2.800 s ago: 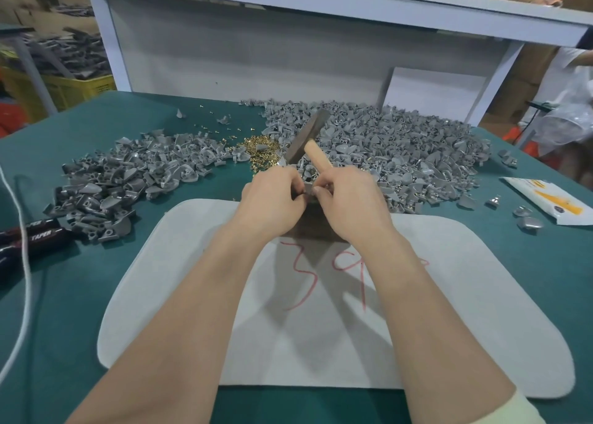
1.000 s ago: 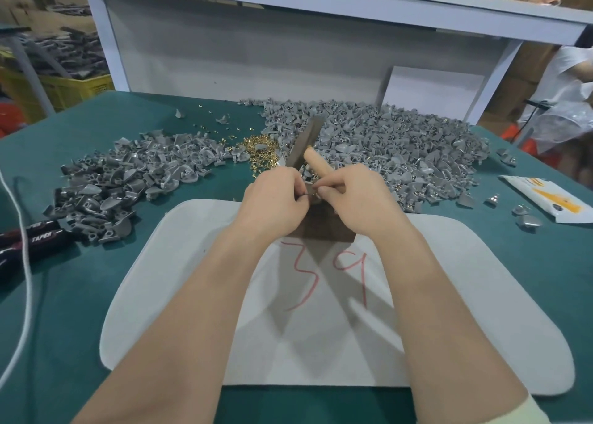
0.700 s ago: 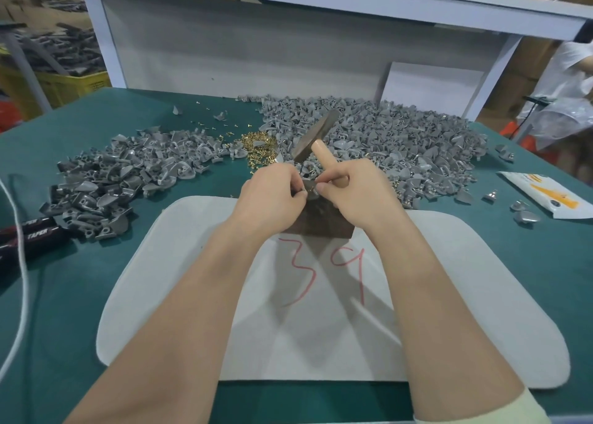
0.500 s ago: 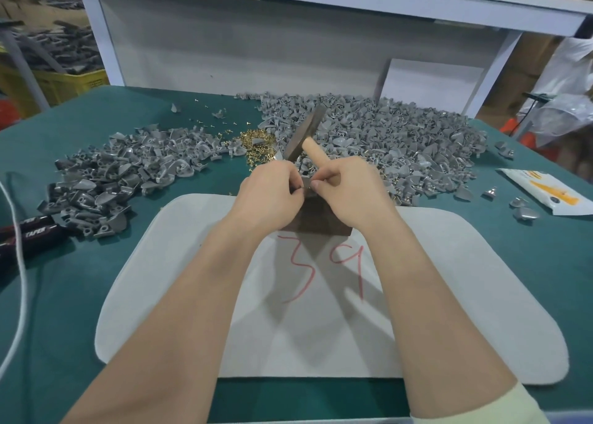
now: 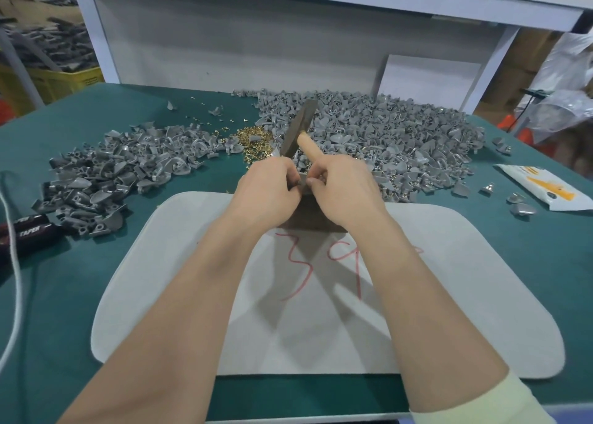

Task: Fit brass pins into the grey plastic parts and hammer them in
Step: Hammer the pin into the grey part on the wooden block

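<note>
My left hand (image 5: 268, 192) and my right hand (image 5: 345, 192) meet over a dark block (image 5: 308, 220) at the far edge of a white mat (image 5: 449, 295). The left hand pinches a small grey plastic part (image 5: 301, 183), mostly hidden between the fingertips. In my right hand is a hammer (image 5: 300, 128), gripped high on its pale wooden handle, with the slim dark head tilted up behind the hands. The right thumb and fingers also touch the part. No pin shows between the fingers.
Grey plastic parts lie in one heap at the left (image 5: 106, 176) and a bigger heap at the back right (image 5: 404, 141). Brass pins (image 5: 253, 138) lie between them. A black tool (image 5: 29, 231), a white cord (image 5: 14, 295), a white packet (image 5: 542, 189).
Both hands stay together over the block with small finger movements. The hammer head wobbles slightly. The view has shifted a little.
</note>
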`<state>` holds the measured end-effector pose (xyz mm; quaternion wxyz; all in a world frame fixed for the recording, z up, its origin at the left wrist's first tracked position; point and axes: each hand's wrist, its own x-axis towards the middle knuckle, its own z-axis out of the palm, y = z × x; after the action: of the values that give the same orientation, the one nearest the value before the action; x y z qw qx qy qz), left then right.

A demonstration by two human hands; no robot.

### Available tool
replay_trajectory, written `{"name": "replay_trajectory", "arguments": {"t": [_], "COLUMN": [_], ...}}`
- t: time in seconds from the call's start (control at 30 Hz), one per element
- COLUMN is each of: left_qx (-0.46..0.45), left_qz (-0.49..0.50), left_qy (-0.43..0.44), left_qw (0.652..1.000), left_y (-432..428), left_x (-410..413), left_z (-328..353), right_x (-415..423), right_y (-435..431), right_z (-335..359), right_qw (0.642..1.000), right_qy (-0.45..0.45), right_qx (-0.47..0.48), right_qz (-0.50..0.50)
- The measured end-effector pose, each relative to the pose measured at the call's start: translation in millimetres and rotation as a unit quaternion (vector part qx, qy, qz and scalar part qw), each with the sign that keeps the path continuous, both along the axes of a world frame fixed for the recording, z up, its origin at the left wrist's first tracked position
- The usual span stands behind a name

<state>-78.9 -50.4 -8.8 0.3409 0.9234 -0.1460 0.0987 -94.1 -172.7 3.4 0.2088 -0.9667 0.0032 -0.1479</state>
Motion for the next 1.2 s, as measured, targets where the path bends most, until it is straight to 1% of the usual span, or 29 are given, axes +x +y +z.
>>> {"name": "replay_trajectory", "arguments": {"t": [0.1, 0.23, 0.33, 0.4, 0.53, 0.6, 0.67, 0.8, 1.1, 1.2], "left_qx": [-0.001, -0.002, -0.001, 0.002, -0.003, -0.008, -0.005, -0.013, -0.039, -0.036], "left_qz": [0.0, 0.0, 0.005, 0.018, 0.09, 0.112, 0.118, 0.122, 0.118, 0.112], "left_qy": [-0.002, 0.0, 0.005, 0.012, 0.012, 0.017, 0.018, 0.019, 0.029, 0.031], "left_qw": [1.0, 1.0, 1.0, 1.0, 0.996, 0.994, 0.993, 0.992, 0.992, 0.993], "left_y": [-0.7, -0.2, -0.2, -0.1, 2.7, 3.4, 2.4, 1.8, 2.6, 3.5], "left_x": [0.3, 0.0, -0.5, -1.0, -0.1, -0.2, -0.4, -0.5, 0.8, 3.8], "left_z": [0.2, 0.4, 0.4, 0.5, 0.8, 1.0, 0.8, 0.2, 0.2, -0.9], "right_x": [1.5, 0.7, -0.9, -3.0, -9.3, -12.7, -15.6, -19.1, -19.3, -19.3], "right_y": [0.4, -0.4, -4.2, -10.6, -29.6, -35.2, -35.4, -27.3, -22.0, -22.0], "right_z": [-0.4, -0.2, 2.2, 5.1, 15.0, 19.5, 21.8, 22.1, 19.3, 19.3], "right_qw": [1.0, 1.0, 0.997, 0.993, 0.985, 0.986, 0.991, 0.994, 0.996, 0.996], "right_qy": [0.002, 0.008, 0.005, -0.016, -0.056, -0.058, -0.065, -0.062, -0.068, -0.061], "right_qx": [-0.012, 0.013, 0.071, 0.117, 0.16, 0.153, 0.119, 0.083, 0.053, 0.06], "right_qz": [0.002, 0.003, 0.006, -0.004, -0.006, -0.011, -0.007, 0.022, 0.039, 0.032]}}
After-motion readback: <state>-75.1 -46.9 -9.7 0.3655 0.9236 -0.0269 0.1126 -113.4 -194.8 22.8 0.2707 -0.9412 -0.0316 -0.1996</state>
